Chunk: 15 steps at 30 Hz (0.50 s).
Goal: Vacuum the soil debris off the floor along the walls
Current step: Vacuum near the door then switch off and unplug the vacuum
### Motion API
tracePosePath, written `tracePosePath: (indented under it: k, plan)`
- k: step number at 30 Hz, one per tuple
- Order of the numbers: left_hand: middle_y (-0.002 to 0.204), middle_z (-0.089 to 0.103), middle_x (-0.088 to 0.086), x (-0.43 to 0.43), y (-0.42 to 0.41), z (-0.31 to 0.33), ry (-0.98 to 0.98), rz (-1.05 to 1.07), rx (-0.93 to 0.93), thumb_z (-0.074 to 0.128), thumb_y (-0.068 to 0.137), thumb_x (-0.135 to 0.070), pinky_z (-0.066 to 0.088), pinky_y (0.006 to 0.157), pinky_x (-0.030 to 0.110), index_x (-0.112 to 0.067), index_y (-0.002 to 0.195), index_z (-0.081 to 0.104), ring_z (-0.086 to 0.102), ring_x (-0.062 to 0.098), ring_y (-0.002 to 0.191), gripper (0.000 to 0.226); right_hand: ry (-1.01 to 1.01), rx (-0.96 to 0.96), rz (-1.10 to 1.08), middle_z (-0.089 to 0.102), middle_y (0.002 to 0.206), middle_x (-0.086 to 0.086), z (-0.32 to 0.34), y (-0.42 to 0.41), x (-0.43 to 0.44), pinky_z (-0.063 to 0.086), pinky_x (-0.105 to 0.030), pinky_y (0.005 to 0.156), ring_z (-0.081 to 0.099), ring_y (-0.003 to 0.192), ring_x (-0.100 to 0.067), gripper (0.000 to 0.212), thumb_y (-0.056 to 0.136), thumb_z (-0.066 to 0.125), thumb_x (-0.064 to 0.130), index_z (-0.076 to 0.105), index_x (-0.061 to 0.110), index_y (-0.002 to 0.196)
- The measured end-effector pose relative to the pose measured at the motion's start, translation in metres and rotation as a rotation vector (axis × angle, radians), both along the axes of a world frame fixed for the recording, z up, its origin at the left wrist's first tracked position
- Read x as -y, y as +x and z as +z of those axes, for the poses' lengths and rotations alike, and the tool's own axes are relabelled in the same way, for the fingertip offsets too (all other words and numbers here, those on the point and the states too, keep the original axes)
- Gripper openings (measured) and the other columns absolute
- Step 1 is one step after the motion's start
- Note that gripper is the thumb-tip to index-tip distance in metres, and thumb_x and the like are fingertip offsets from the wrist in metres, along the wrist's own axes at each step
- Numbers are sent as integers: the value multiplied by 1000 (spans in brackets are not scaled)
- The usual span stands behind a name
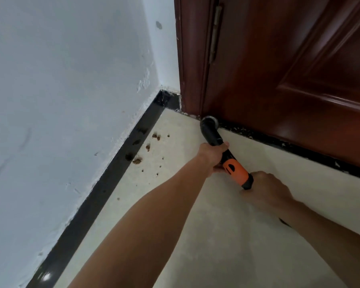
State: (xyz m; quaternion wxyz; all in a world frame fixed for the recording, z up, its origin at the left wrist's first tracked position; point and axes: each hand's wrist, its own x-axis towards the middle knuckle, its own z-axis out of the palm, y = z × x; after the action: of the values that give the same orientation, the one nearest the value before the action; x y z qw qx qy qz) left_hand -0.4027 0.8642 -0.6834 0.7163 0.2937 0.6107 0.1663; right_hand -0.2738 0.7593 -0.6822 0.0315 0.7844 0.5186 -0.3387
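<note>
Two bare forearms reach in from the bottom edge over the pale floor [227, 235], both meeting on an orange-and-black handheld vacuum [236, 170]. Its left hand [212, 155] is curled round the black tube just ahead of the orange body, and the right hand [267, 189] grips the rear end, fingers wrapped over a handle that is mostly hidden. The round nozzle [208, 122] sits on the floor right at the foot of a dark red-brown wooden door [279, 59], touching or nearly touching the black speckled threshold strip [279, 144] beneath it. Soil debris [137, 161] lies to the left of the nozzle and apart from it, in brown clumps and small crumbs scattered along the glossy black baseboard [104, 188] under the white wall [60, 100]. A brass-coloured hinge [216, 32] shows on the door's left edge near the corner.
</note>
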Motion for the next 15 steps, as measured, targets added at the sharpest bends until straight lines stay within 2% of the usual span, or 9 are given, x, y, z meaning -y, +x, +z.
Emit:
tracePosePath:
  k: [3, 6, 10, 13, 15]
  plan:
    - [98, 62, 17, -4, -18, 1, 19, 40, -37, 66, 91, -25, 58, 58, 40, -6, 110, 44, 64, 29, 76, 35, -6, -94, 19, 62, 70, -3, -1, -14, -7, 43, -25, 55, 63, 66, -22, 14, 76, 66, 18, 54, 21, 69]
    - [90, 63, 17, -15, -51, 2, 58, 134, -92, 67, 90, -24, 57, 49, 36, -1, 109, 48, 64, 27, 69, 35, -7, -212, 63, 56, 64, -3, -5, -41, -31, 40, -26, 55, 57, 60, -23, 17, 77, 65, 16, 51, 19, 67]
    - [89, 65, 17, -31, -92, 6, 79, 230, -144, 68, 89, -24, 57, 45, 36, 2, 107, 50, 66, 27, 69, 36, -4, -325, 108, 55, 66, -6, -10, -75, -63, 46, -33, 60, 58, 62, -27, 15, 73, 67, 21, 52, 19, 73]
    - [99, 67, 21, -25, -101, 4, 73, 226, -163, 68, 89, -24, 57, 45, 36, 2, 117, 50, 69, 28, 71, 43, -5, -316, 131, 54, 64, -5, -13, -80, -59, 44, -32, 59, 57, 60, -26, 18, 68, 67, 24, 50, 20, 70]
    - [100, 68, 22, -16, -97, 4, 72, 235, -131, 68, 89, -24, 59, 48, 37, 4, 118, 51, 70, 30, 71, 44, 16, -273, 146, 52, 61, -2, -10, -73, -47, 39, -29, 57, 53, 58, -25, 20, 71, 67, 23, 48, 22, 66]
